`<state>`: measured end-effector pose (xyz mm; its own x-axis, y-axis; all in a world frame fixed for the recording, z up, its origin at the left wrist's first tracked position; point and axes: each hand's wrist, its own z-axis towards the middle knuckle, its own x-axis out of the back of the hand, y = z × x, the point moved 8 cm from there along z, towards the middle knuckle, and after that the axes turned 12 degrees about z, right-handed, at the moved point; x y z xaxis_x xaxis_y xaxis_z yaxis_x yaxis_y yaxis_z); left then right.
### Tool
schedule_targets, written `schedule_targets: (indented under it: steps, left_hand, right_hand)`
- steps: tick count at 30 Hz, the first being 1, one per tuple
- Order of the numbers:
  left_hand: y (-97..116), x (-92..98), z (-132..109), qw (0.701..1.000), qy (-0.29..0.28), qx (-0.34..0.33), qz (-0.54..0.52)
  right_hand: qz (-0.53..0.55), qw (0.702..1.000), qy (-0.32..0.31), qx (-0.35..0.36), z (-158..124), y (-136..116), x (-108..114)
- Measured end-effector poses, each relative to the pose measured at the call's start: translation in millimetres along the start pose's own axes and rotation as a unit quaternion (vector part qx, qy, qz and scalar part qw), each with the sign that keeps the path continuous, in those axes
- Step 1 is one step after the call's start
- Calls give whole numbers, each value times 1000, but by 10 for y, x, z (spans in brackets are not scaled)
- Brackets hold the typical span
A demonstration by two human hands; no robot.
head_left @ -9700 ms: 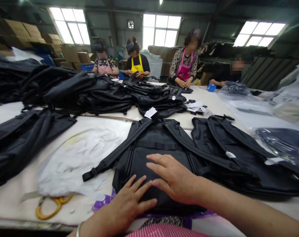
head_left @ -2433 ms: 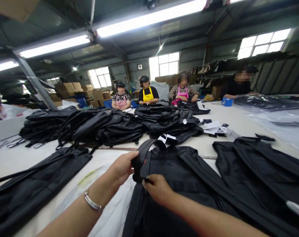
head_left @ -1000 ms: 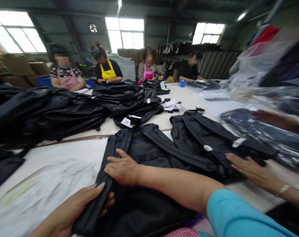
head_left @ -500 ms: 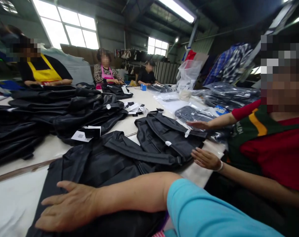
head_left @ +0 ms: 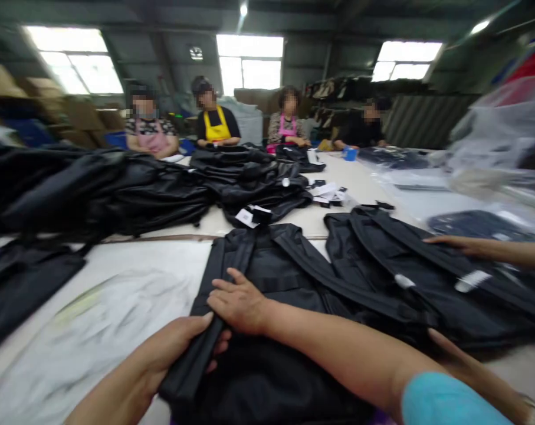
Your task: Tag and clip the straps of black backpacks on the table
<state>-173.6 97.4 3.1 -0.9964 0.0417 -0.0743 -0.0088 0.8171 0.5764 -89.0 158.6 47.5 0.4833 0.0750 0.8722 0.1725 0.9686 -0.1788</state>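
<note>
A black backpack (head_left: 276, 268) lies strap side up in front of me. My left hand (head_left: 183, 336) wraps round the lower part of its left shoulder strap (head_left: 232, 254), thumb on top and fingertips showing on the far side. Higher on that strap is my right hand (head_left: 240, 304), its fingers bent over it close to the left hand. The other shoulder strap (head_left: 311, 265) runs slack towards the right. Beside it lies a second black backpack (head_left: 382, 254) with white tags; a co-worker's hand (head_left: 457, 243) touches its far side, and another hand is near its lower edge.
Heaped black backpacks (head_left: 152, 183) lie across the table's far left, and another black item (head_left: 19, 283) is at near left. A clear plastic bag (head_left: 130, 319) lies left of my hands. Paper tags (head_left: 329, 192) are scattered mid-table. Several people sit along the far side.
My view has turned left. My left hand has come into sight, gripping the strap. My right hand, earlier spread flat on the backpack, is now on the strap.
</note>
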Motion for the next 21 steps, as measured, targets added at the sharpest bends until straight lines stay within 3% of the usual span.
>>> schedule_targets:
  steps: [5, 10, 13, 16, 18, 21]
  left_hand:
    - [-95, 25, 73, 997, -29, -63, 19]
    - [-202, 43, 192, 991, 7, -126, 47]
    - [-260, 18, 235, 987, 32, -152, 40]
    - [-276, -20, 247, 982, 40, -180, 36]
    - [-279, -22, 246, 979, 51, -192, 36]
    - [-301, -4, 236, 978, 59, -194, 39]
  right_hand:
    - [41, 999, -1, 3, -12, -20, -227]
    - [75, 994, -82, -15, -53, -41, -385]
    - [135, 974, -174, -49, -36, -10, -325]
    - [228, 942, -243, -42, 111, -56, -128]
    - [294, 928, -225, -44, 331, -74, -10]
    - [340, 924, -117, -126, 769, 7, -74]
